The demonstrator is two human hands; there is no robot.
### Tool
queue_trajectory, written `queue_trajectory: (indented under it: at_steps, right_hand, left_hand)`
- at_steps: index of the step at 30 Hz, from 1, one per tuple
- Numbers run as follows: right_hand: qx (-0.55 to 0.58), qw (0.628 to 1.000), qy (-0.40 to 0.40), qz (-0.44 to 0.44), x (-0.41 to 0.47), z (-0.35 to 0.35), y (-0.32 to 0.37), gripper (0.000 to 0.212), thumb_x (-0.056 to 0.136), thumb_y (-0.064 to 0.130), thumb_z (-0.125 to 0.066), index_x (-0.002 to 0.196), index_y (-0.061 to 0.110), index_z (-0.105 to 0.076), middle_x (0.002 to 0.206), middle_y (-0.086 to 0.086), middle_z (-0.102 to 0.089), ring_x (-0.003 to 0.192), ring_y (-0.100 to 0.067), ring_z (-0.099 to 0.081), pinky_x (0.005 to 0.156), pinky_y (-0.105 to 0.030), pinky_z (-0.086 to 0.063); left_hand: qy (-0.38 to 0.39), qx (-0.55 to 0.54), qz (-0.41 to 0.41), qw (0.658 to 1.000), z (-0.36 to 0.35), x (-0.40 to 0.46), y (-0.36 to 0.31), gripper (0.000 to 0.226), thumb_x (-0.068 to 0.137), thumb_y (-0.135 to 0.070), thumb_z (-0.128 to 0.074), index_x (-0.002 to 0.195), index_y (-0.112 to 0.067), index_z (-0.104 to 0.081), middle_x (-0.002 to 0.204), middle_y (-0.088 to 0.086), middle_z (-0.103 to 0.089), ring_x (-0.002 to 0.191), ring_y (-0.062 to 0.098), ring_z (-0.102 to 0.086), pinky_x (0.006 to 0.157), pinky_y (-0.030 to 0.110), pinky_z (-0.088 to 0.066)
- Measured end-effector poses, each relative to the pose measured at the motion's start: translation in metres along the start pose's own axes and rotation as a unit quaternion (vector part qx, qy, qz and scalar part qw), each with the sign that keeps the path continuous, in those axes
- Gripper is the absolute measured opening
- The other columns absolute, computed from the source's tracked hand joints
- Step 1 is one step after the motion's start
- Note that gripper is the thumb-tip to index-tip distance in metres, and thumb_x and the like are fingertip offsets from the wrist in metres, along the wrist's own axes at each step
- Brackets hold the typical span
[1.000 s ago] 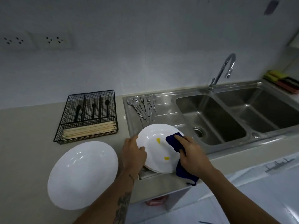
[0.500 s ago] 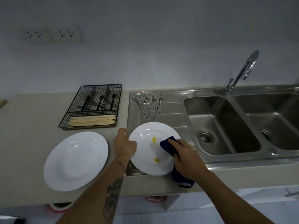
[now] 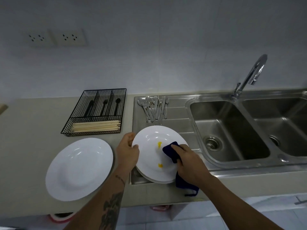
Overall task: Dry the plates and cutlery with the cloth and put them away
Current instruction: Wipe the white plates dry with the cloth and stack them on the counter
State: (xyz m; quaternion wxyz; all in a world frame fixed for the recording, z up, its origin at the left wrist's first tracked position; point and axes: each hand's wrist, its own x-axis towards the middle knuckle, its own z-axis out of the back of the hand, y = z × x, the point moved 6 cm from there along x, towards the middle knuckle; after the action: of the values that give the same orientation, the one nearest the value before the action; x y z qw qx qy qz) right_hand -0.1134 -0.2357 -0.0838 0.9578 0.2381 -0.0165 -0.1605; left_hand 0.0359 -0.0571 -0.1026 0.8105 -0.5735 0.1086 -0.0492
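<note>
A white plate point(image 3: 149, 146) with two yellow marks is held tilted over the drainboard, above another white plate point(image 3: 159, 180) whose rim shows beneath it. My left hand point(image 3: 127, 151) grips the held plate's left rim. My right hand point(image 3: 191, 161) holds a dark blue cloth point(image 3: 171, 151) and presses it on the plate's right side; the cloth's tail hangs below my wrist. A second white plate point(image 3: 79, 168) lies flat on the counter to the left. Several silver spoons and forks point(image 3: 153, 107) lie at the back of the drainboard.
A black wire cutlery tray point(image 3: 95, 112) holding black utensils and wooden chopsticks stands on the beige counter behind the left plate. A double steel sink point(image 3: 232, 130) with a curved tap point(image 3: 249, 77) fills the right. The counter's front edge runs just below my forearms.
The view has swung leftward and levelled. My right hand has kept rubbing the cloth on the plate's right side, while my left hand has kept its hold on the rim.
</note>
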Motion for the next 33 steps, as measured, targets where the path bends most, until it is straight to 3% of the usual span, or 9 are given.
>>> queue_trajectory:
  at_steps: [4,9,14,17,19,21,24,28,33]
  right_hand:
    - [-0.007,0.998,-0.007,-0.055,0.002,-0.003,0.007,0.056,0.091,0.015,-0.044,0.146,0.023,-0.035,0.138,-0.002,-0.044,0.114,-0.025,-0.052,0.095,-0.037,-0.047]
    - [0.029,0.993,-0.037,-0.11,0.005,-0.004,0.025,0.054,0.089,0.011,-0.049,0.141,0.022,-0.04,0.13,-0.003,-0.052,0.113,-0.023,-0.053,0.095,-0.033,-0.044]
    - [0.094,0.982,-0.104,-0.13,0.01,0.005,0.056,0.04,0.088,0.01,-0.054,0.121,0.026,-0.04,0.116,0.005,-0.056,0.099,-0.018,-0.057,0.082,-0.034,-0.049]
    - [0.072,0.972,-0.191,-0.121,0.012,0.022,0.078,0.038,0.091,0.015,-0.054,0.126,0.024,-0.042,0.122,0.003,-0.055,0.102,-0.016,-0.055,0.087,-0.029,-0.046]
    - [-0.017,0.976,-0.184,-0.114,0.013,0.024,0.087,0.045,0.092,0.026,-0.05,0.136,0.022,-0.038,0.137,-0.001,-0.048,0.118,-0.022,-0.049,0.1,-0.037,-0.038]
    - [-0.121,0.979,-0.11,-0.121,0.011,0.012,0.089,0.062,0.09,0.044,-0.039,0.147,0.024,-0.024,0.154,-0.005,-0.028,0.137,-0.028,-0.031,0.113,-0.052,-0.022]
    - [-0.114,0.988,-0.055,-0.09,-0.001,-0.008,0.104,0.074,0.087,0.057,-0.017,0.153,0.028,-0.002,0.162,-0.001,-0.002,0.147,-0.028,-0.007,0.118,-0.052,-0.008]
    - [-0.112,0.993,-0.049,0.01,-0.003,-0.015,0.14,0.064,0.096,0.051,-0.015,0.153,0.029,0.004,0.161,0.003,0.011,0.148,-0.021,0.007,0.119,-0.044,0.003]
    - [-0.187,0.974,-0.12,-0.042,0.024,0.0,0.138,0.071,0.093,0.054,-0.017,0.153,0.025,0.005,0.161,-0.003,0.011,0.147,-0.027,0.012,0.114,-0.062,0.001]
  left_hand:
    - [0.043,-0.063,-0.039,0.996,0.0,-0.002,-0.002,0.054,0.082,0.005,-0.056,0.121,-0.032,-0.063,0.113,-0.012,-0.068,0.104,0.01,-0.064,0.077,0.022,-0.056]
    - [0.065,-0.11,-0.039,0.991,-0.005,0.001,0.002,0.063,0.089,0.003,-0.044,0.139,-0.036,-0.051,0.14,-0.008,-0.055,0.126,0.016,-0.052,0.104,0.042,-0.049]
    - [0.1,-0.102,-0.048,0.989,-0.001,0.007,-0.009,0.059,0.098,-0.003,-0.038,0.143,-0.041,-0.045,0.146,-0.016,-0.045,0.124,0.004,-0.044,0.104,0.026,-0.038]
    - [0.131,-0.14,-0.059,0.98,0.007,0.009,-0.025,0.062,0.096,0.0,-0.038,0.14,-0.042,-0.049,0.142,-0.019,-0.048,0.124,0.004,-0.047,0.103,0.026,-0.04]
    - [0.124,-0.191,-0.04,0.973,0.018,0.013,-0.039,0.063,0.092,0.005,-0.04,0.138,-0.036,-0.053,0.136,-0.017,-0.054,0.122,0.006,-0.053,0.097,0.023,-0.044]
    - [0.124,-0.249,-0.019,0.96,0.027,0.02,-0.049,0.063,0.09,0.01,-0.042,0.138,-0.028,-0.055,0.13,-0.012,-0.062,0.116,0.005,-0.06,0.089,0.02,-0.048]
    - [0.139,-0.294,0.008,0.946,0.042,0.026,-0.059,0.062,0.09,0.013,-0.042,0.139,-0.023,-0.054,0.119,-0.014,-0.067,0.1,-0.005,-0.065,0.079,0.017,-0.053]
    - [0.181,-0.286,0.014,0.941,0.049,0.016,-0.069,0.062,0.092,0.013,-0.041,0.136,-0.028,-0.056,0.126,-0.009,-0.066,0.109,0.01,-0.065,0.091,0.031,-0.055]
    - [0.185,-0.271,-0.018,0.944,0.065,0.013,-0.084,0.061,0.09,0.014,-0.043,0.118,-0.035,-0.065,0.123,-0.01,-0.068,0.115,0.014,-0.064,0.099,0.036,-0.052]
